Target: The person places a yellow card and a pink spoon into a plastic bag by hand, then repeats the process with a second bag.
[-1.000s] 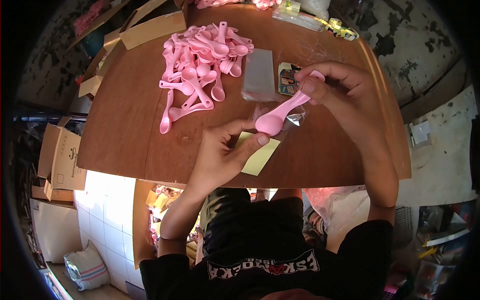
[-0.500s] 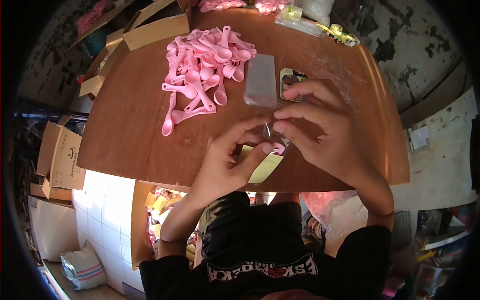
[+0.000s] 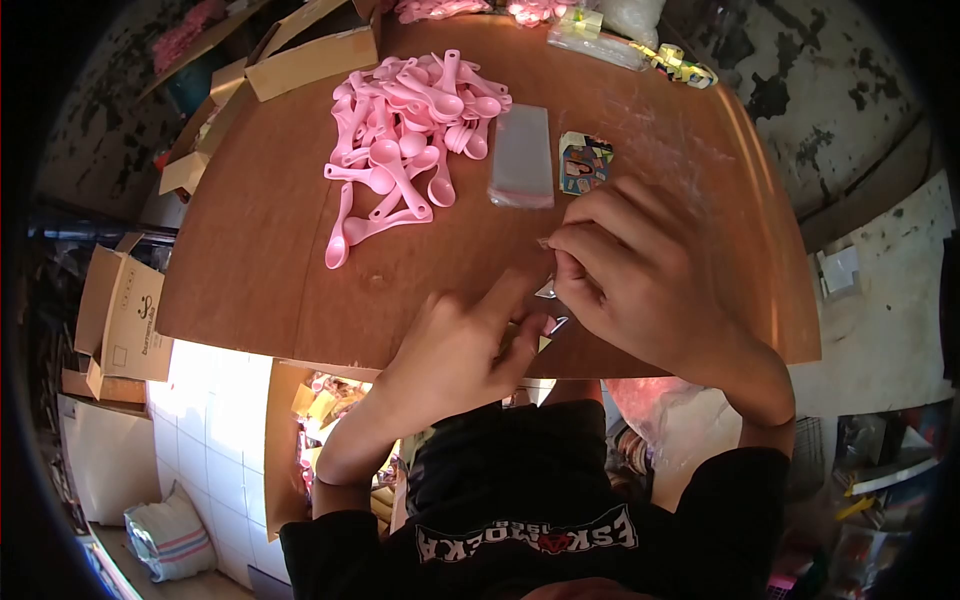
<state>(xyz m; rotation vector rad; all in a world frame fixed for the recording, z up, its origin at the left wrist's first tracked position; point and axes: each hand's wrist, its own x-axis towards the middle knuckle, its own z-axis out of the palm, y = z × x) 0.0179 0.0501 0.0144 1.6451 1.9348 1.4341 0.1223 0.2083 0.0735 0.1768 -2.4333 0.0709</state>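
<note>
Near the table's front edge, my left hand (image 3: pixel 450 345) is closed around the lower part of a small clear plastic bag (image 3: pixel 546 290). A sliver of pale yellow card shows by its thumb, and the rest of the contents is hidden by the fingers. My right hand (image 3: pixel 645 270) pinches the bag's thin upper edge between thumb and fingers. Ahead of my hands lie a stack of clear plastic bags (image 3: pixel 522 155) and a small pile of printed cards (image 3: pixel 586 163). A heap of pink plastic spoons (image 3: pixel 405 130) spreads to their left.
The brown wooden table (image 3: pixel 250 250) has a curved outline. Open cardboard boxes (image 3: pixel 315 50) stand at its back left. Plastic packs (image 3: pixel 595 45) and a yellow printed strip (image 3: pixel 680 68) lie at the far edge. Below the table's front edge is a box of packaged items (image 3: pixel 325 400).
My right hand has moved down and its fingers have closed in on the bag's edge. The left hand has turned, hiding the yellow card and pink piece that showed before.
</note>
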